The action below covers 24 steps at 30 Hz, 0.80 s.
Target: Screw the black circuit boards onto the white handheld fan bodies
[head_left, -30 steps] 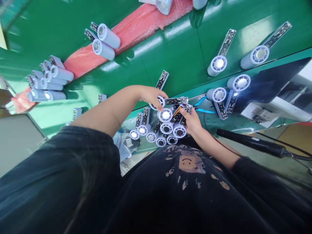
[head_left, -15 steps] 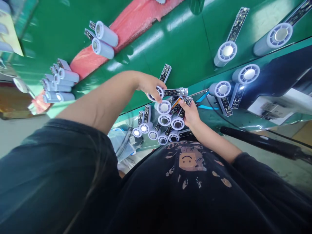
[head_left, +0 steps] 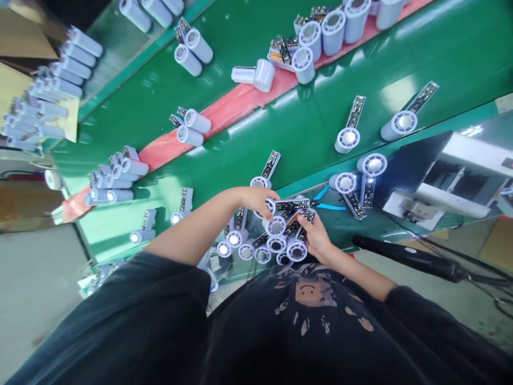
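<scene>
Near the middle of the head view, my left hand (head_left: 258, 200) has its fingers bent round a white cylinder unit (head_left: 266, 207) with a circuit-board arm pointing right. Just right of it, my right hand (head_left: 315, 235) grips the board end of another cylinder unit (head_left: 296, 249), thumb on top beside an orange strip. Between the hands lies a further cylinder (head_left: 276, 226), touching the left fingertips. More such units crowd below, close to my shirt. One unit (head_left: 271, 164) lies just beyond my left hand, its board pointing away.
A green work surface (head_left: 288, 128) carries a pink strip (head_left: 240, 104) with several cylinder units. Blue-handled pliers (head_left: 331, 206) lie right of my hands. Beyond are a white machine (head_left: 465, 171) and a black rod-like tool (head_left: 409, 258).
The view has tilted up, showing more of the green surface and more units at the back. Both hands keep their grips, and the held units stay close together.
</scene>
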### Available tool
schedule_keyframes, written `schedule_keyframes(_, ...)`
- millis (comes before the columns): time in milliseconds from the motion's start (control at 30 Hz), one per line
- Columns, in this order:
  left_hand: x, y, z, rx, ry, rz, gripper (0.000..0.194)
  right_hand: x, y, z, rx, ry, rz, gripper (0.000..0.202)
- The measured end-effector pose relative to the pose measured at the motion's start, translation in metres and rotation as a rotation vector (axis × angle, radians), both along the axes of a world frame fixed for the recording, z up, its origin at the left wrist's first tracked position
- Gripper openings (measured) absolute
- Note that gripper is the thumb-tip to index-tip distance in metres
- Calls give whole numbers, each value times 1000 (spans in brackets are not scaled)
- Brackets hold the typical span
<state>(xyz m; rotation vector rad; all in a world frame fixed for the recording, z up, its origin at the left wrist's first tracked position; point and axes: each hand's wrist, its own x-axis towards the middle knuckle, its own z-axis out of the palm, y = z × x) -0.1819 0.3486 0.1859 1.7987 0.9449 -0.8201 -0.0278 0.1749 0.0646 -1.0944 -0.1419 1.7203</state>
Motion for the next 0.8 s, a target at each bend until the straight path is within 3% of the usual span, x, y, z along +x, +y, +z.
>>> schedule_keyframes(200,-31,27,14,-26,14,30,87,-28,28,12,46,24,7,43)
schedule_keyframes(367,-41,39,5,22,19,35,92,-38,45,9,56,25,-4,43)
schedule_keyframes(567,-38,16,-9,40,-48,33,81,-25,22,-8,-16,22,-5,43)
schedule_keyframes(800,-16,-2,-7,72,-75,-22,70,-17,-5,-11,-66,-8,-58,44)
